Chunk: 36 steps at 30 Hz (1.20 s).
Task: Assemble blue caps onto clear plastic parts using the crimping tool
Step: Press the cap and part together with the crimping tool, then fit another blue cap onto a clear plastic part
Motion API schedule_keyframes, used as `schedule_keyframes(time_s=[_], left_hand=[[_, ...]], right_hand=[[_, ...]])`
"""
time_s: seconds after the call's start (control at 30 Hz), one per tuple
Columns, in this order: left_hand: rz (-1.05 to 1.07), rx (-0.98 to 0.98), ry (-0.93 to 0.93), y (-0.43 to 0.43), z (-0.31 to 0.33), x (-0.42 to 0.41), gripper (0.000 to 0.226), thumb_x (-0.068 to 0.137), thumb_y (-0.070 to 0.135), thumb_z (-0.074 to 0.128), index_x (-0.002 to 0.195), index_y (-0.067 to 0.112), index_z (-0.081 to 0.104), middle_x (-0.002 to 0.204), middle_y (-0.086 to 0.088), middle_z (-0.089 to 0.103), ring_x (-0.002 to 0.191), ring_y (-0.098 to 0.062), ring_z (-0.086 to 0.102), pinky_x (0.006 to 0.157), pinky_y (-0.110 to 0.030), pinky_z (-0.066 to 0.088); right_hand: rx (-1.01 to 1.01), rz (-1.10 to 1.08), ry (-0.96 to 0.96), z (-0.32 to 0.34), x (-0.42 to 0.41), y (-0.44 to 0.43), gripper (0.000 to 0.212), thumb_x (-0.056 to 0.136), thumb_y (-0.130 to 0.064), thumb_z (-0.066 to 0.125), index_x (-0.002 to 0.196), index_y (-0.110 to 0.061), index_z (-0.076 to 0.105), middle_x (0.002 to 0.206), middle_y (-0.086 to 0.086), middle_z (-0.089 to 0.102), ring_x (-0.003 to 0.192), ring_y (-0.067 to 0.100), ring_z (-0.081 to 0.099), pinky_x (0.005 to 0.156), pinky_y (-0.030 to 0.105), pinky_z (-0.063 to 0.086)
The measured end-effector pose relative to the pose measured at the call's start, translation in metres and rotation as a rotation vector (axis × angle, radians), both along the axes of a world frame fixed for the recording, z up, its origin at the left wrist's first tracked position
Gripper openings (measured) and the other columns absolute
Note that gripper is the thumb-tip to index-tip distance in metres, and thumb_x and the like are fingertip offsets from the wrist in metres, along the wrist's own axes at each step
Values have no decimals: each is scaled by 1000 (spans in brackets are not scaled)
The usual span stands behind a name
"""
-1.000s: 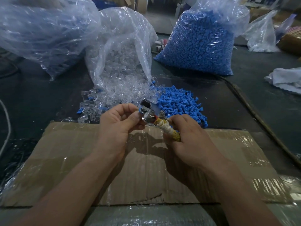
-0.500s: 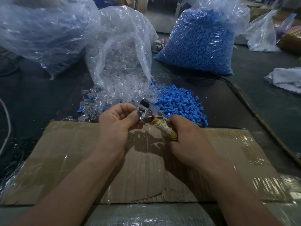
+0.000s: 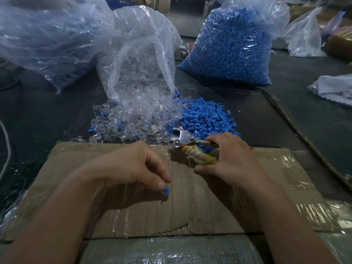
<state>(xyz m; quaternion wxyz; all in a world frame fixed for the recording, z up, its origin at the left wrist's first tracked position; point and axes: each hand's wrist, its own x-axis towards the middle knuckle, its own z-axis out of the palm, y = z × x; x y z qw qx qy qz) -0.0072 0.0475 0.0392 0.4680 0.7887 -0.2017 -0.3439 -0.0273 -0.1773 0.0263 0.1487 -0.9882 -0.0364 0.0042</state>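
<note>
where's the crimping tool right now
Head view, right of centre: the right hand grips the crimping tool over the cardboard, just in front of the loose blue caps.

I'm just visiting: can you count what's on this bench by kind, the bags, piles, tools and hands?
Plastic bags: 4 (far-left bag, clear-parts bag, blue-caps bag, far-right bag)
Loose piles: 2 (clear parts, blue caps)
Tools: 1 (crimping tool)
Hands: 2 (left hand, right hand)
Pinched in the left hand: 1 (single blue cap)
Total: 10
</note>
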Motion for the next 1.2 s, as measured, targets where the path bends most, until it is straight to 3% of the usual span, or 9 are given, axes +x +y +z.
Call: schedule_keyframes(time_s=[0.2,0.33,0.43,0.63,0.77,0.9,1.03,1.1,1.2], left_hand=[[-99,33,52,9,6,1,16,57,23,75,73,23,76,75,-1,73,66,-7,65,65,-17,52],[486,-74,-264,7,1,7,9,72,8,73,69,16,70,56,0,67,45,-1,58,44,-9,43],[758,121,-630,3,-12,12,12,73,12,75,83,14,69,63,6,60,57,-4,56,62,-24,52],[634,408,-692,1,-24,20,22,78,28,71,99,23,66,84,7,57,81,-14,54,73,-30,43],[603,483,-723,-2,-24,20,6,82,29,66,86,25,64,91,1,59,87,-18,54,75,-34,46],[610,497,-725,-4,-23,18,6,84,27,64,80,23,63,89,1,59,88,-20,54,74,-36,47],[706,321,-667,-6,-22,16,15,82,17,64,73,27,56,76,10,57,75,-10,55,71,-33,47],[779,163,-623,-9,-20,14,15,80,10,64,83,24,58,75,13,57,72,-6,55,70,-31,47],[805,-3,-528,-12,-17,8,28,81,4,63,103,20,64,82,9,62,76,-13,61,79,-41,54]], right_hand=[[56,74,75,3,-1,0,75,52,-61,74,117,-32,51,95,-14,43,92,6,39,73,25,28],[30,121,86,3,-1,6,78,52,-63,73,120,-31,50,99,-12,45,93,7,38,75,25,29],[13,162,73,2,0,10,81,53,-63,73,123,-29,50,100,-11,44,94,8,37,76,25,28],[11,196,91,2,-1,12,86,55,-63,71,130,-29,44,104,-12,41,99,7,36,80,24,28],[10,211,121,2,0,11,92,54,-68,68,133,-30,41,107,-13,37,103,7,33,82,23,27],[100,194,131,7,-1,11,97,48,-83,42,128,-28,48,104,-14,41,97,2,37,78,21,30],[231,67,-90,10,3,12,53,72,-66,48,101,-26,65,85,-19,47,84,1,45,68,14,32],[208,21,-142,9,7,14,26,83,-46,56,95,-25,67,80,-20,46,83,3,46,69,19,33],[173,2,-153,7,13,18,17,87,-32,59,97,-22,67,84,-12,52,83,6,49,74,22,37]])
